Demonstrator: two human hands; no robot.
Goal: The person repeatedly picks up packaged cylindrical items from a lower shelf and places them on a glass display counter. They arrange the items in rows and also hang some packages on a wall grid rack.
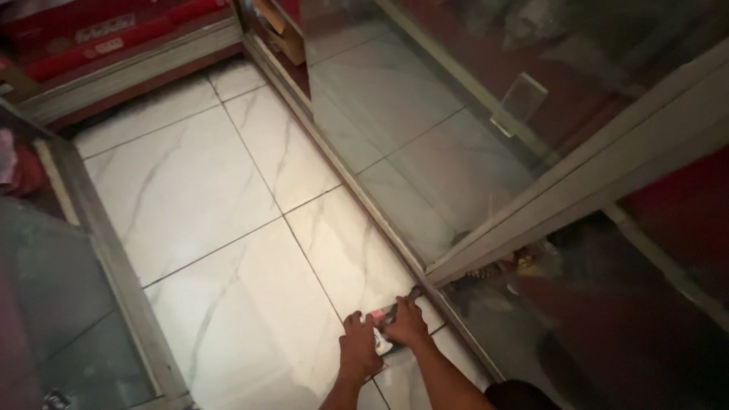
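Note:
Both my hands reach down to the white marble-look floor tiles [220,228] beside the base of a glass display cabinet. My left hand [358,347] lies flat, fingers on a small flat object [380,315] with a pink patch. My right hand [406,323] grips the same object from its right side, close to the cabinet's bottom frame [425,277]. The object is largely covered by my fingers, and what it is I cannot make out.
A glass-fronted cabinet [456,137] with a pale metal frame runs along the right. Another glass case [68,304] stands at the left. Red shelving or boxes [99,34] sit at the far end. Dark goods lie behind the lower right glass.

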